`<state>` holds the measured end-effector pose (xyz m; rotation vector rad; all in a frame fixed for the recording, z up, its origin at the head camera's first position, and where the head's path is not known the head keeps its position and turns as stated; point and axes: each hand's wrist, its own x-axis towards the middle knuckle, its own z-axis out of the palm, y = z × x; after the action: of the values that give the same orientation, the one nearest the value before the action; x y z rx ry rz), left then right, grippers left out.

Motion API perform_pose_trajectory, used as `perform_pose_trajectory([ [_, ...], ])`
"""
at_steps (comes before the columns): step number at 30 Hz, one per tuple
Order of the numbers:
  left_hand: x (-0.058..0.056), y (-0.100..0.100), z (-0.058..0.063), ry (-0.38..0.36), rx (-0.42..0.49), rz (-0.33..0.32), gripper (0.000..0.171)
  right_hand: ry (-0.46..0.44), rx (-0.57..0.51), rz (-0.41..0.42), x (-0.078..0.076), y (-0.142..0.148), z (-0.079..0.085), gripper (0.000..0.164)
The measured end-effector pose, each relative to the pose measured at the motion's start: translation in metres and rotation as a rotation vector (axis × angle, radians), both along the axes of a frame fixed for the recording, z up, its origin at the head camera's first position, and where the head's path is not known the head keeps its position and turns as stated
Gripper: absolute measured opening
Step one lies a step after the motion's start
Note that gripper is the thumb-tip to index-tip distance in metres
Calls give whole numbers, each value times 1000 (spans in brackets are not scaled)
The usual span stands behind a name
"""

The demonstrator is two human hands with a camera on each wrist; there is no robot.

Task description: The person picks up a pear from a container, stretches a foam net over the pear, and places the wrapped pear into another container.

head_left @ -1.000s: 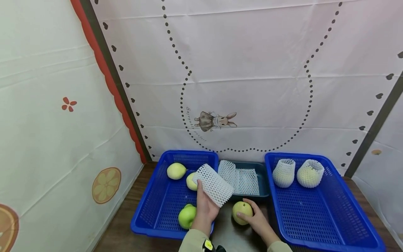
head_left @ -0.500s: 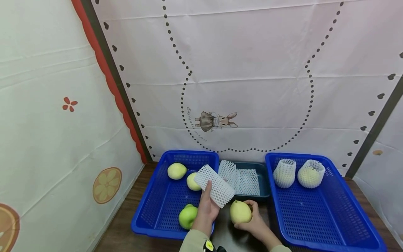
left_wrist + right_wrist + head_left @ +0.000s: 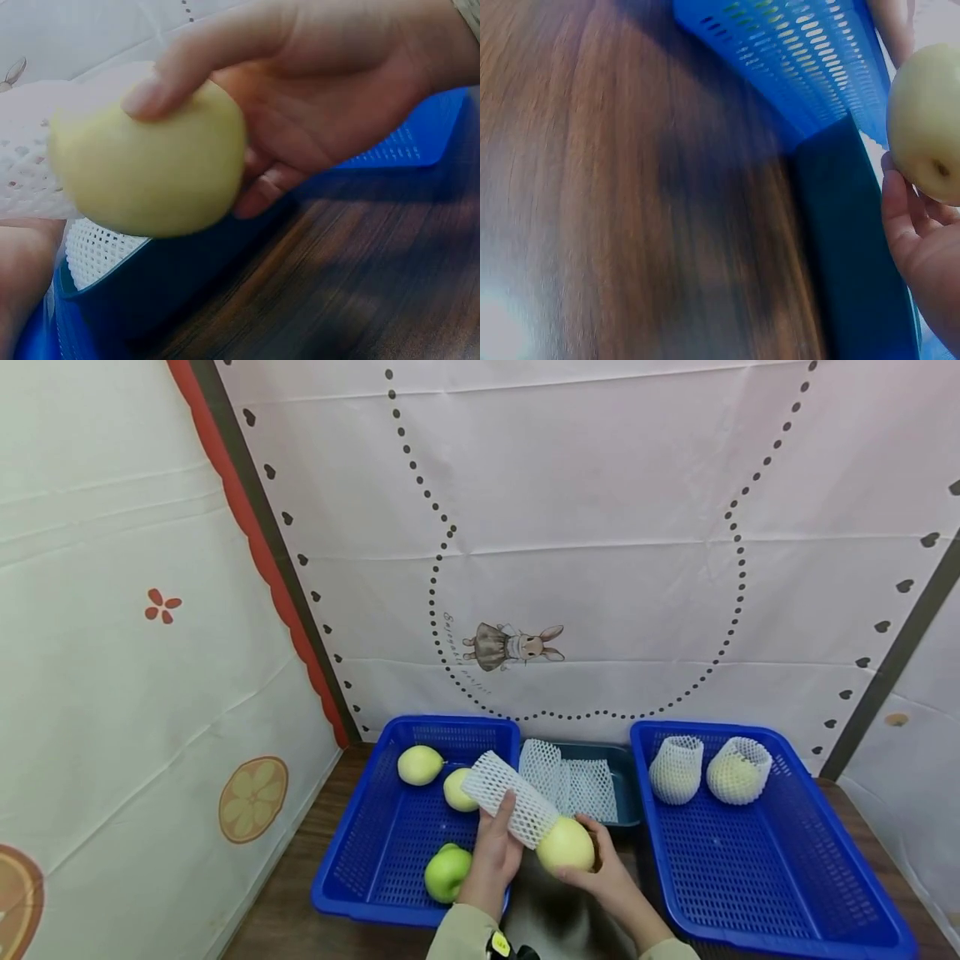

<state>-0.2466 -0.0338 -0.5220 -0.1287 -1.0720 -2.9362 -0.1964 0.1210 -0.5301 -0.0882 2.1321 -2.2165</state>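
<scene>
My left hand (image 3: 495, 852) grips a white foam fruit net (image 3: 510, 793), thumb on top. The net slants down towards the right. In my right hand (image 3: 611, 881) is a pale yellow-green pear (image 3: 566, 846), held between thumb and fingers. One end of the pear (image 3: 150, 169) meets the net's lower mouth; in the left wrist view that end looks partly inside it. The right wrist view shows the pear's other end, with a small dark hollow, facing out from the right hand (image 3: 930, 247).
A blue basket (image 3: 360, 852) on the left holds two pears (image 3: 420, 766) and a green apple (image 3: 447, 872). Behind my hands, a dark teal tray (image 3: 628, 785) holds more foam nets (image 3: 588, 787). The right blue basket (image 3: 780, 893) holds two netted fruits (image 3: 677, 770).
My right hand has lifted the pear from the table and brought it up and left against the net's mouth. The left hand keeps the net almost still, its thumb shifted slightly right.
</scene>
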Motion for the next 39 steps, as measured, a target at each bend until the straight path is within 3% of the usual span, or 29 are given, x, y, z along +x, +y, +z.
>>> perform_pose_trajectory([
  [5,-1,2,-1,13,-30,0,76,-25,-50,-25,0,-5,8,78],
  [11,-1,6,1,34,-150,-13,81,-92,-83,-43,-3,-11,16,69],
  [14,0,8,3,56,-208,-24,80,-117,-201,16,-4,-11,23,67],
  [18,2,8,5,94,-302,-31,82,-149,-451,137,-6,-9,31,57],
  [20,4,8,6,118,-380,-38,84,-159,-511,166,-7,-9,35,54],
  [24,6,7,6,174,-520,-112,85,-203,-476,110,-10,-10,40,64],
  [27,6,7,5,203,-572,-149,89,-221,-448,98,-12,-12,43,67],
  [32,6,8,4,191,-591,-85,99,-244,-607,125,-11,-11,46,57],
  [35,6,8,4,175,-581,-60,103,-293,-702,87,-10,-13,48,54],
  [39,7,8,5,163,-586,-40,106,-377,-591,8,-6,-14,49,60],
])
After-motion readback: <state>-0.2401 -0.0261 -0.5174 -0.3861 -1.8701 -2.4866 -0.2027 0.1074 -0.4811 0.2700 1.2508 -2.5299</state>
